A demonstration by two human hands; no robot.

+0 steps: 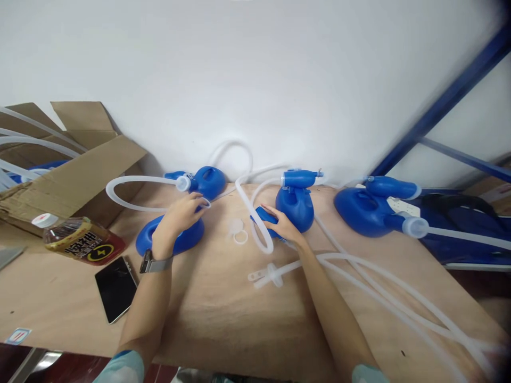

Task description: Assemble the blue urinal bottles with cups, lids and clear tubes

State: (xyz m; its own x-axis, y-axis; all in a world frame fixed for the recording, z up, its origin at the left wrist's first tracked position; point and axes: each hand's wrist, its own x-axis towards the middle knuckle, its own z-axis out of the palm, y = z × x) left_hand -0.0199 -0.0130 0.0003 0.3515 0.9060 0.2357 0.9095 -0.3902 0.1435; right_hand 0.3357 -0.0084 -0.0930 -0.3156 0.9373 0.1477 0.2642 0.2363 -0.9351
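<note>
My left hand (pixel 181 215), a watch on its wrist, is over a blue plastic urinal bottle (pixel 191 235) lying on the table. Its fingers are closed around a translucent white ring (pixel 206 203) above the bottle's right end. My right hand (pixel 284 227) grips a blue plastic piece (pixel 265 215), partly covered by the fingers and by a white tube (pixel 257 226) looping over it. Between the hands lies a clear cap with a ring strap (pixel 240 237). Near my right forearm is a white tube fitting (pixel 274 274).
More blue urinal bottles with tubes stand along the wall: one at the back left (pixel 211 183), one in the middle (pixel 295 208), one at right (pixel 361 213). At left are a cardboard box (pixel 72 178), a drink bottle (pixel 85 242) and a phone (pixel 116 290). Long tubes (pixel 393 287) cross the right side.
</note>
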